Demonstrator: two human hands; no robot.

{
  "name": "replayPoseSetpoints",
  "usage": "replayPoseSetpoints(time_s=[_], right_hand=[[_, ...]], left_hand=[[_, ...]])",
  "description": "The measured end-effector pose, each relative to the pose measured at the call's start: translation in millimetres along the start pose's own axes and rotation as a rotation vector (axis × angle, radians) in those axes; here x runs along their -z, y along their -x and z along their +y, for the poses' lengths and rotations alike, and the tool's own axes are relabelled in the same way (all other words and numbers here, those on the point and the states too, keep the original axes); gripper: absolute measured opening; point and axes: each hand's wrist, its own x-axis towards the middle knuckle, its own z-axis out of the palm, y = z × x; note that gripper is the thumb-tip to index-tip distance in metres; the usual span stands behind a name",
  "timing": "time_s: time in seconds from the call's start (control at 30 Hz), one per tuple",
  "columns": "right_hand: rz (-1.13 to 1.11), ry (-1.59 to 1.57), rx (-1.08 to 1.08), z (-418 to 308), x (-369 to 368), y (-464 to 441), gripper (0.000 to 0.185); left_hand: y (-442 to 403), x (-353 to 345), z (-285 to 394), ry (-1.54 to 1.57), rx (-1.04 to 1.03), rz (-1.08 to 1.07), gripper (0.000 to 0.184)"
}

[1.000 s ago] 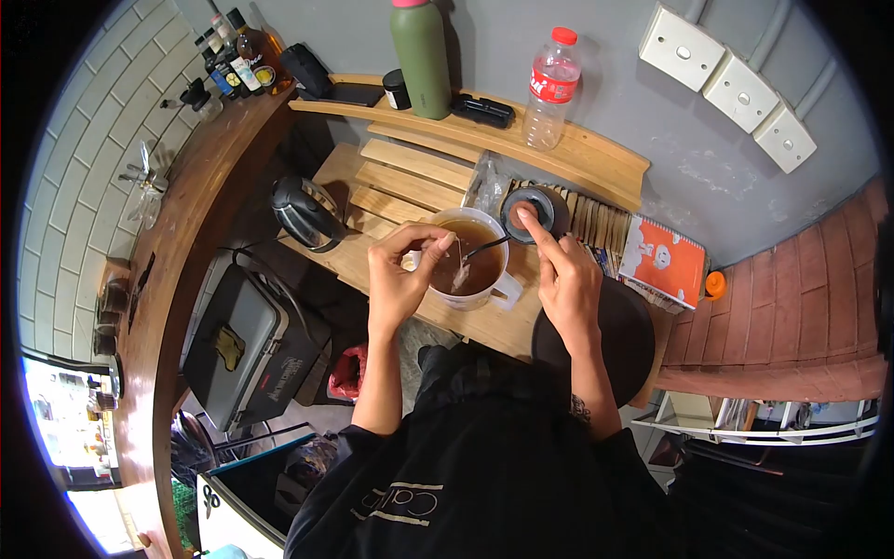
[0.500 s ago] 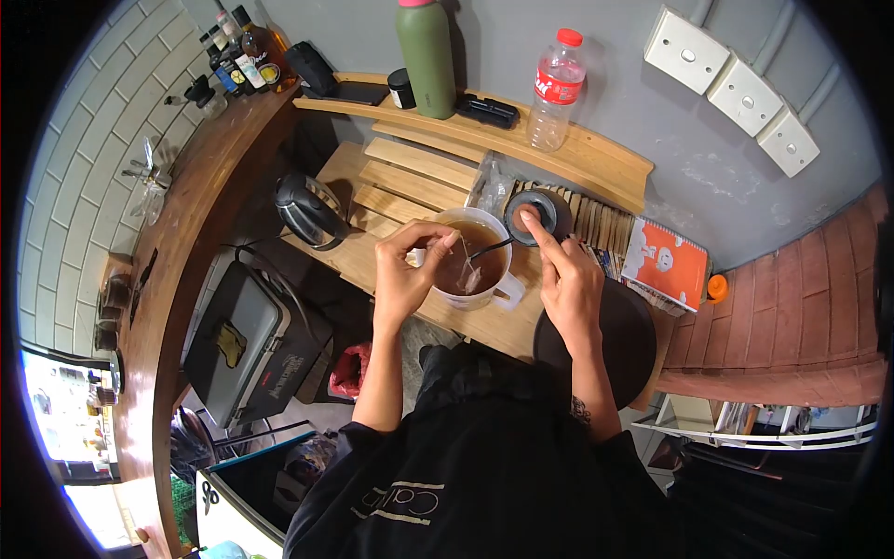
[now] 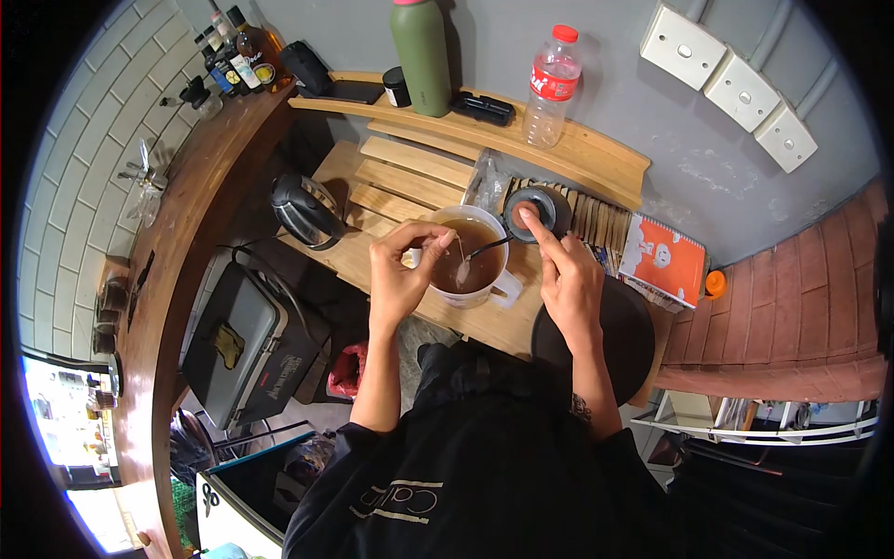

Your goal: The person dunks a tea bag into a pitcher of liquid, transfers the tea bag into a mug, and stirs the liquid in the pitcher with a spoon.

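My left hand (image 3: 400,265) is closed in a pinch, thumb and forefinger on the string of a tea bag (image 3: 463,272). The tea bag hangs in a white plastic pitcher (image 3: 506,291) of brown liquid. To its right, my right hand (image 3: 568,279) has its forefinger stretched onto the brownish middle of a black round-headed utensil (image 3: 549,216). The other fingers are curled under, partly hidden. A thin black handle runs from this round head over the pitcher's rim into the liquid. Whether the handle touches the tea bag I cannot tell.
A black kettle (image 3: 307,212) stands left on the slatted wooden table (image 3: 410,168). A dark round tray (image 3: 605,331) lies by my right forearm. Behind are a row of brown packets (image 3: 596,228) and an orange notebook (image 3: 661,259). The shelf holds a green bottle (image 3: 422,61) and a plastic bottle (image 3: 552,93).
The tea bag has shifted slightly left and up in the liquid, its string now straighter. Both hands keep nearly the same pose; the whole view has moved a little.
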Motion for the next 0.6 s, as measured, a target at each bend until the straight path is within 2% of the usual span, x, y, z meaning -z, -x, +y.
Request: replayPoseSetpoints(time_s=[0.07,0.3,0.47,0.6], right_hand=[[-0.009,0.014,-0.004,-1.1,-0.2,-0.2,0.075],[-0.001,0.025,0.016,1.3,-3.1,0.1,0.076],[-0.017,0.039,0.007,-1.5,-0.5,-2.2,0.074],[-0.004,0.056,0.009,-0.5,-2.3,-2.5,0.071]], left_hand=[[-1.8,1.6,12.0,0.016,-0.101,0.037,0.013],[0.4,0.5,-0.5,-0.012,0.001,-0.008,0.013],[-5.9,4.6,17.4,0.017,-0.109,0.043,0.013],[-7.2,1.8,0.5,0.001,-0.083,0.001,0.012]])
